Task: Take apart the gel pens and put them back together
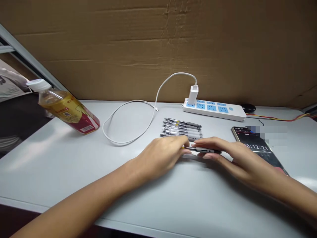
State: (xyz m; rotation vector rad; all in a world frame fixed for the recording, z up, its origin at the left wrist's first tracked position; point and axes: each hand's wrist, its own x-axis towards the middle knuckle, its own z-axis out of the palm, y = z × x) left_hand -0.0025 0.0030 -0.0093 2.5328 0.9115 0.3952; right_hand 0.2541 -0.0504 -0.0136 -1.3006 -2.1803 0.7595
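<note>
Between my two hands lies a pen (204, 150) with a grey and black barrel, just above or on the light grey table. My left hand (167, 152) pinches its left end, with the fingertips partly hidden behind the knuckles. Thumb and fingers of my right hand (232, 153) close on the pen's other end from above and below. Right behind my hands, several pens (182, 127) lie side by side in a row, some clear and some with grey or dark parts. My left hand covers part of the nearest ones.
A drink bottle (71, 110) with a white cap stands at left. A white cable (126, 143) loops from a charger (193, 95) in a power strip (215, 110). A phone (260, 148) showing a timer lies at right. Cardboard (148, 49) walls off the back.
</note>
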